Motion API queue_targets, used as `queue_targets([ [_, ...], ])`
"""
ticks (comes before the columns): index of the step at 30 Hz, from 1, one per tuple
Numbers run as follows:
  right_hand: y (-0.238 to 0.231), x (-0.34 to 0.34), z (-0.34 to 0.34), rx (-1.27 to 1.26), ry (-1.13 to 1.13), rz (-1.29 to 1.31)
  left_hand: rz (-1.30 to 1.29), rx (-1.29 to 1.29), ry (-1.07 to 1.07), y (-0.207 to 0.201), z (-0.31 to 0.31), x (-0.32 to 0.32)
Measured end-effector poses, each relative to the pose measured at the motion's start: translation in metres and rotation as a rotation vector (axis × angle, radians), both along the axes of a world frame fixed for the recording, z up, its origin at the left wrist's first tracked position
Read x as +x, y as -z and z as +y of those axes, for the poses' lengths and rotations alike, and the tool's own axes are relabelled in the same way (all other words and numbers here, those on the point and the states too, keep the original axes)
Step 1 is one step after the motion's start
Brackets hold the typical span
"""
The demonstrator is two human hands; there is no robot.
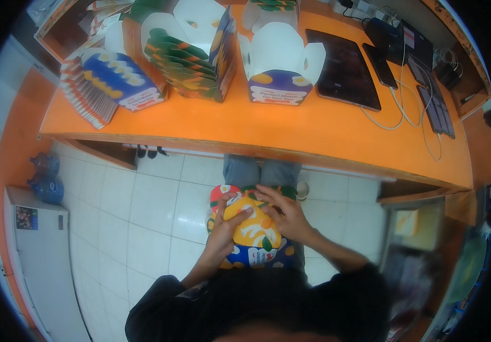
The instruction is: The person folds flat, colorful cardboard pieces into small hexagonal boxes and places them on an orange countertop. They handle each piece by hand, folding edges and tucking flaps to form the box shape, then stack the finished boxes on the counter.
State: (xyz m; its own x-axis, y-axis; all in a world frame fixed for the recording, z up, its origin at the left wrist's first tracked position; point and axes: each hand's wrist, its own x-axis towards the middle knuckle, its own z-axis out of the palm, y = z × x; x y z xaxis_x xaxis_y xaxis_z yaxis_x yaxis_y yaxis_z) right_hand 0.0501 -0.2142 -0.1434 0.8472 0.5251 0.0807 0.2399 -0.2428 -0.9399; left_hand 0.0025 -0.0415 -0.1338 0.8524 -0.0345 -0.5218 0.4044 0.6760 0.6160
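On my lap lies a colourful printed card carton [255,232], its yellow panel facing up. More printed card in red, green and blue shows around it; whether these are separate pieces cannot be told. My left hand [225,228] grips the yellow panel from the left, thumb across its face and fingers toward the far edge. From the right, my right hand [288,216] holds the far and right edges, its fingers bent over the card. The underside of the carton is hidden.
Ahead is an orange desk [200,122]. On it stand a nested stack of folded cartons [191,68], a single open carton [282,71], a fanned pile of flat card [88,91], a tablet [342,71], a phone [379,65] and white cables. Blue water bottles [47,188] stand left on the tiled floor.
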Motion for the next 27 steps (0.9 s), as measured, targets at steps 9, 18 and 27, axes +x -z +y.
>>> queue_targets([
  [9,-0.006,0.005,-0.012,0.661,-0.159,0.776,-0.132,0.014,0.1,-0.001,0.007,0.004],
  [18,0.0,-0.005,-0.018,0.178,-0.195,0.826,-0.276,0.108,0.215,-0.006,0.013,0.002],
  [27,0.003,0.002,-0.02,0.26,-0.311,0.853,-0.382,0.058,0.281,-0.014,0.014,0.0],
])
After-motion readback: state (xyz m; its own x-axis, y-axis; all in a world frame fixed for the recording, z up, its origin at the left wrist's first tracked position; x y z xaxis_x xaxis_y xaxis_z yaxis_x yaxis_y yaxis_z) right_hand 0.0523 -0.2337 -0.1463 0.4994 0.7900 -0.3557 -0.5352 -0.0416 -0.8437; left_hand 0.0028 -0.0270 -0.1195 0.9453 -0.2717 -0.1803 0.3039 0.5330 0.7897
